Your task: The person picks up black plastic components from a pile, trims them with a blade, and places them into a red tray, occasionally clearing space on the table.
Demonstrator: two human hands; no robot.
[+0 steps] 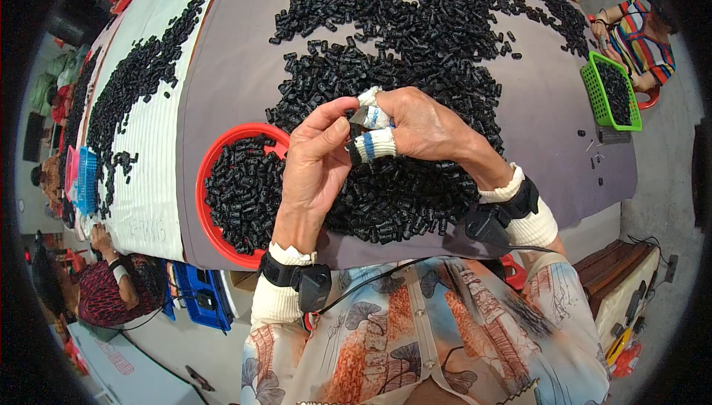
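You sit at a long table (237,71) covered with a grey cloth (564,153), with a white cloth (159,145) further to your left. A big heap of small black plastic pieces (415,41) lies across both cloths. A round red tray (202,205) of the same pieces sits on the near left edge.

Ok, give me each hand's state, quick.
Left hand: fingers pinched toward the right hand's, on something too small to identify.
Right hand: closed, cloth-wrapped fingertips pinching a small piece above the black parts.
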